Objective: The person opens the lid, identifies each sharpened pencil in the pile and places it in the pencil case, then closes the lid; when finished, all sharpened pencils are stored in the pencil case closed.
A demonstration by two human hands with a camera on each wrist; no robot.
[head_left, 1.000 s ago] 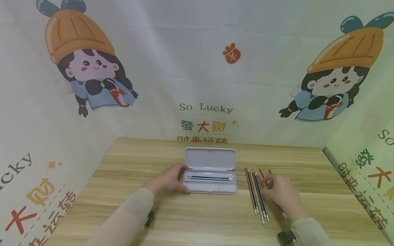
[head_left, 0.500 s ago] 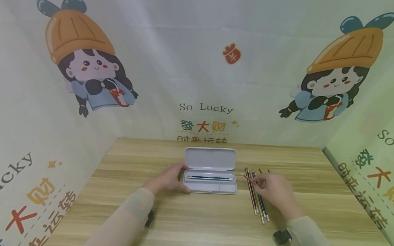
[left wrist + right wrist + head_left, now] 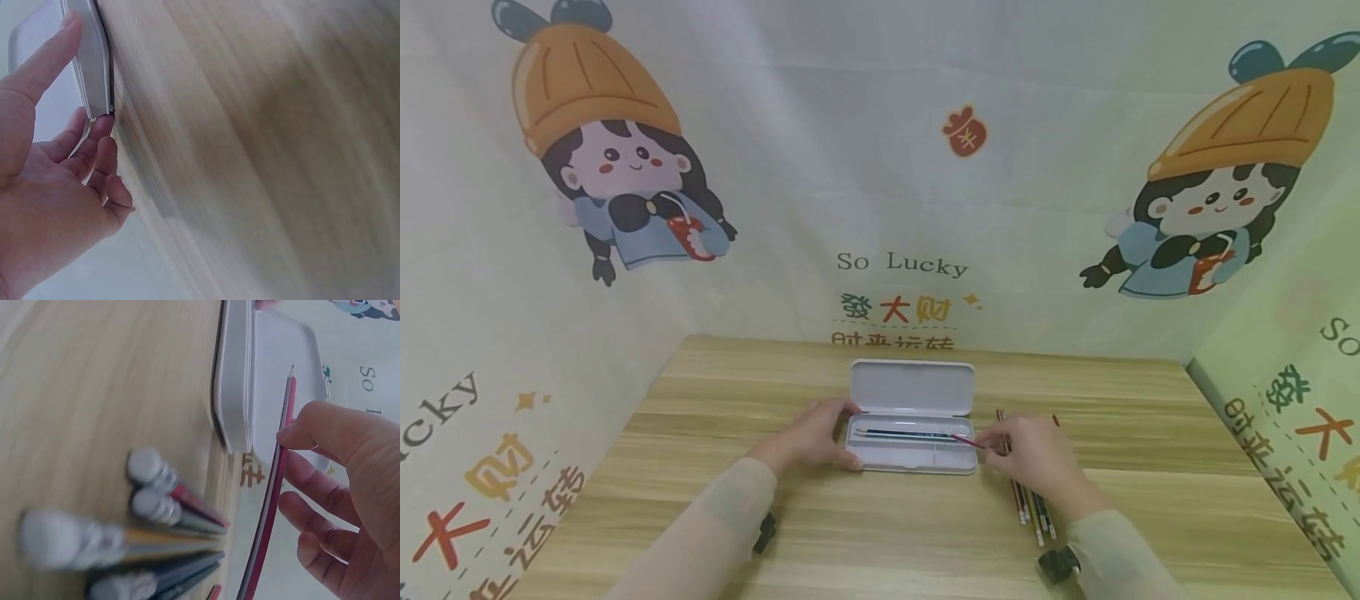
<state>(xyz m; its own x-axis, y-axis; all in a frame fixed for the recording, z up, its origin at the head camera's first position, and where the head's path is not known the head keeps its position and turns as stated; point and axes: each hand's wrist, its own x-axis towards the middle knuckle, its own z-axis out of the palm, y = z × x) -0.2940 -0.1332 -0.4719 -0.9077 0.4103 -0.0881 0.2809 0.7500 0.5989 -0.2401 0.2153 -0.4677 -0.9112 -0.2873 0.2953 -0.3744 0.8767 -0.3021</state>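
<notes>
A white pencil case (image 3: 880, 457) lies with its lid raised, and a dark pencil (image 3: 902, 433) rests in its rear compartment. My left hand (image 3: 812, 435) holds the case's left end, thumb at the front corner and fingers behind. In the left wrist view that thumb lies along the case's side (image 3: 95, 75). Between thumb and fingers my right hand (image 3: 1037, 454) pinches a red-striped pencil (image 3: 269, 500). Its sharpened tip points left, over the right end of the case. White-tipped pencils (image 3: 169, 547) lie on the table below the right hand, partly hidden by it in the head view.
The wood-grain table (image 3: 880, 533) is bounded by a printed cloth (image 3: 820, 167) at the back and both sides. One red pencil tip (image 3: 1056, 420) shows just beyond the right hand. Each wrist wears a small black camera, such as the right one (image 3: 1058, 564).
My right hand has lifted a red pencil from the group, turned its tip leftward and carried it left to the case's right end. The left hand and case have stayed put.
</notes>
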